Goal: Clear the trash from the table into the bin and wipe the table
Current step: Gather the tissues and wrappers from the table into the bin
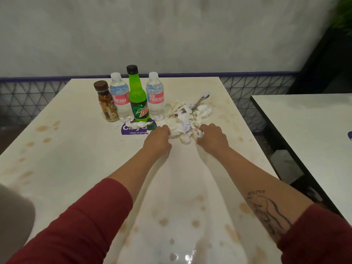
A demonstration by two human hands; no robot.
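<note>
A heap of crumpled white tissues and wrappers (185, 119) lies on the cream table (76, 149), right of centre toward the far side. My left hand (159, 137) is closed on the heap's left edge, fingers curled into tissue. My right hand (212, 137) grips crumpled tissue at the heap's right edge. A striped snack wrapper (201, 100) sticks up at the back of the heap. Brown stain spots (42, 128) dot the tabletop on the left and near me.
Several bottles stand behind the heap's left: a brown drink bottle (105, 101), two water bottles (120, 96) (155, 94) and a green soda bottle (137, 94). A purple sticker (133, 129) is on the table. A second table (308, 134) stands right. No bin is visible.
</note>
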